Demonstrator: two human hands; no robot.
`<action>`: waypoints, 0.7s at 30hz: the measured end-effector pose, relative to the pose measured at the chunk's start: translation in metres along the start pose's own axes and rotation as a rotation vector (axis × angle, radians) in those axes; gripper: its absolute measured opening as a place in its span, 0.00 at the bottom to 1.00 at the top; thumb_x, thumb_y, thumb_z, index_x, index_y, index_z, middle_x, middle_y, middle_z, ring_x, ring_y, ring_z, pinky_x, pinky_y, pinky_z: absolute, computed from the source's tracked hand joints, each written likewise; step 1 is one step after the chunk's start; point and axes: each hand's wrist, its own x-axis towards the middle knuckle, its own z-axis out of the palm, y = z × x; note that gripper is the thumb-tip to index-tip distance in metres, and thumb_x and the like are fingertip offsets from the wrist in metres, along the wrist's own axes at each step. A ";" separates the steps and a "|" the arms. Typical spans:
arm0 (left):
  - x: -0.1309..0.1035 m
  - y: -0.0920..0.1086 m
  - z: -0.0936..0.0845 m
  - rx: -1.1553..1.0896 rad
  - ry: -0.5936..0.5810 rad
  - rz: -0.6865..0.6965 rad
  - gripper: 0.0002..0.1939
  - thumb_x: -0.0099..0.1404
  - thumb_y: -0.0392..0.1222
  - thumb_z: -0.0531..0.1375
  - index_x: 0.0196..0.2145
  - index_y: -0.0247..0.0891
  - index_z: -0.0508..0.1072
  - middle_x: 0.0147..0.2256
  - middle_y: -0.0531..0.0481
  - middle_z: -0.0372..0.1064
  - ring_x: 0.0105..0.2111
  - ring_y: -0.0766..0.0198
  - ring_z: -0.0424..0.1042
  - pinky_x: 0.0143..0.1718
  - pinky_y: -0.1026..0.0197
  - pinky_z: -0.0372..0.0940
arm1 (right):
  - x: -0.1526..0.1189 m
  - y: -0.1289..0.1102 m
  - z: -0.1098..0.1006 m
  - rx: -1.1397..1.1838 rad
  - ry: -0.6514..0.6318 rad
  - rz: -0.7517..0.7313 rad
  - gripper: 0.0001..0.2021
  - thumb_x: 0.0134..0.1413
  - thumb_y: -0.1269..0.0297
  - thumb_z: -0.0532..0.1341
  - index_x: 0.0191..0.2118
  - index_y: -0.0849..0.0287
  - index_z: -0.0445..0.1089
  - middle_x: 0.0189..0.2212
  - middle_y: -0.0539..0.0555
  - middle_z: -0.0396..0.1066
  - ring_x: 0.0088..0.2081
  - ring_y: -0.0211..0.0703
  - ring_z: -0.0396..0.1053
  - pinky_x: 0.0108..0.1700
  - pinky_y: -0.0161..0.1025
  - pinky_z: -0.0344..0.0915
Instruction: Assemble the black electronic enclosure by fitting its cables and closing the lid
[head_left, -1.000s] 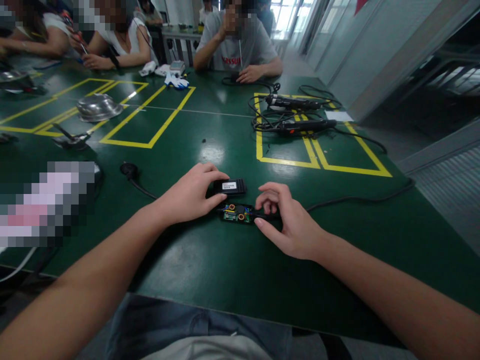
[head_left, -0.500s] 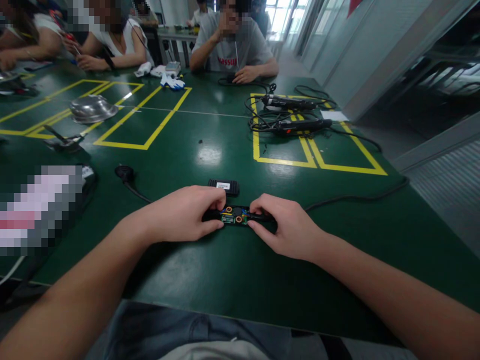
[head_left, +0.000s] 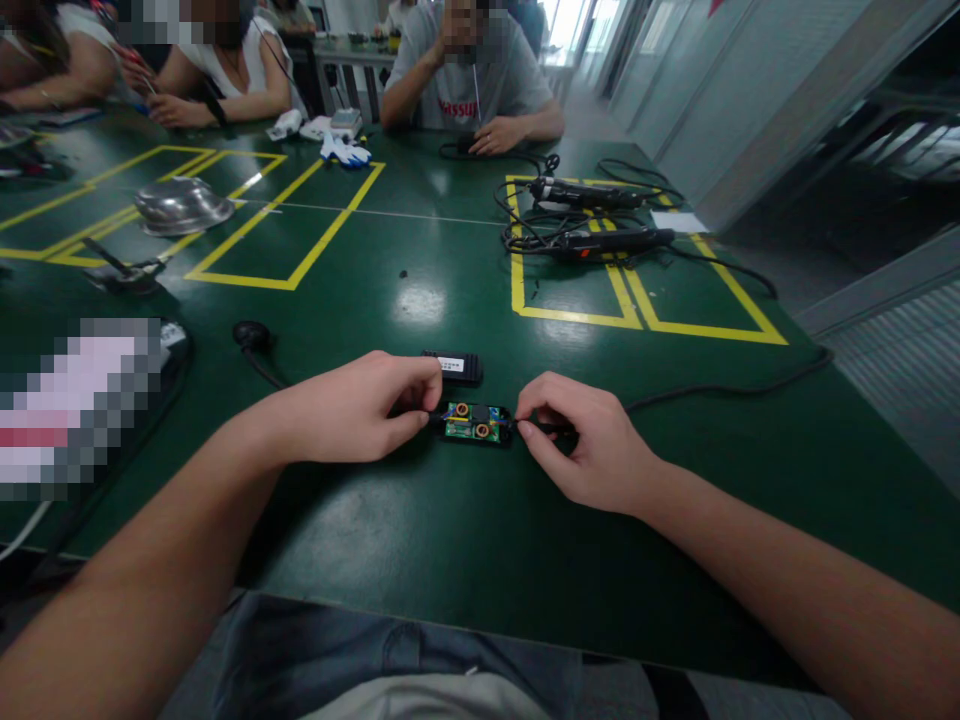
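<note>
An opened black case with a green circuit board lies flat on the table in front of me. Copper ring coils and coloured wires show on the board. At the case's left end, my left hand pinches the black cable where it enters. My right hand is closed on the cable at the opposite end, thumb and forefinger together. Just behind the case rests its ribbed black cover with a white label, partly hidden by my left hand. The cable's plug lies to the left.
Two black electric screwdrivers with tangled cords lie inside yellow tape at the back right. A metal bowl and white-blue gloves are at the back left. A black cable runs right. Several people sit across the green table.
Both hands have moved outward from the case sides onto the cable at its two ends, so more of the circuit board shows. The view has shifted slightly.
</note>
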 end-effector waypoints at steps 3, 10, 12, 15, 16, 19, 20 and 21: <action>0.001 -0.003 0.000 -0.008 -0.037 -0.019 0.04 0.68 0.42 0.60 0.35 0.41 0.71 0.25 0.57 0.69 0.24 0.65 0.67 0.29 0.63 0.59 | 0.001 0.003 0.001 0.017 -0.012 -0.017 0.06 0.66 0.75 0.60 0.40 0.55 0.68 0.35 0.53 0.75 0.32 0.40 0.73 0.34 0.38 0.69; 0.002 -0.011 -0.001 0.053 -0.011 -0.044 0.08 0.70 0.43 0.62 0.35 0.40 0.79 0.30 0.54 0.77 0.29 0.64 0.74 0.33 0.63 0.62 | 0.003 0.004 0.001 -0.007 -0.031 -0.025 0.08 0.66 0.75 0.61 0.37 0.54 0.67 0.34 0.54 0.77 0.36 0.47 0.75 0.40 0.44 0.71; 0.002 -0.012 -0.002 0.078 -0.014 -0.052 0.07 0.70 0.42 0.62 0.35 0.41 0.80 0.31 0.55 0.79 0.30 0.64 0.75 0.34 0.64 0.63 | 0.003 0.004 0.000 -0.008 -0.047 -0.014 0.08 0.66 0.74 0.61 0.37 0.53 0.67 0.34 0.54 0.77 0.36 0.48 0.74 0.41 0.45 0.70; 0.003 -0.012 -0.001 0.100 -0.016 -0.055 0.06 0.70 0.41 0.63 0.36 0.41 0.81 0.31 0.55 0.79 0.30 0.65 0.75 0.33 0.64 0.62 | 0.003 0.004 -0.001 0.013 -0.087 0.040 0.07 0.66 0.73 0.61 0.37 0.53 0.67 0.33 0.53 0.76 0.34 0.46 0.74 0.38 0.43 0.69; 0.003 -0.012 0.000 0.101 -0.015 -0.052 0.06 0.70 0.40 0.63 0.36 0.41 0.80 0.30 0.55 0.78 0.29 0.65 0.75 0.33 0.64 0.62 | 0.003 0.004 -0.002 0.022 -0.101 0.059 0.07 0.66 0.73 0.61 0.37 0.53 0.67 0.33 0.53 0.76 0.34 0.46 0.73 0.37 0.42 0.68; 0.005 -0.012 0.002 0.085 -0.002 -0.045 0.05 0.69 0.39 0.64 0.34 0.40 0.79 0.29 0.56 0.77 0.28 0.65 0.74 0.33 0.64 0.62 | 0.003 0.004 -0.003 0.041 -0.138 0.084 0.07 0.66 0.74 0.60 0.38 0.54 0.66 0.33 0.52 0.75 0.32 0.43 0.73 0.35 0.40 0.68; 0.006 -0.011 0.003 0.076 0.002 -0.043 0.05 0.69 0.38 0.64 0.34 0.40 0.78 0.29 0.56 0.77 0.28 0.65 0.74 0.33 0.64 0.62 | 0.003 0.005 -0.003 0.046 -0.146 0.081 0.07 0.66 0.74 0.60 0.38 0.53 0.66 0.33 0.52 0.75 0.31 0.43 0.73 0.35 0.39 0.67; 0.006 -0.012 0.004 0.067 0.007 -0.041 0.05 0.69 0.38 0.64 0.34 0.40 0.78 0.29 0.56 0.76 0.28 0.65 0.74 0.33 0.64 0.62 | 0.003 0.005 -0.004 0.045 -0.151 0.076 0.07 0.66 0.74 0.60 0.38 0.53 0.66 0.33 0.52 0.75 0.32 0.43 0.72 0.35 0.40 0.68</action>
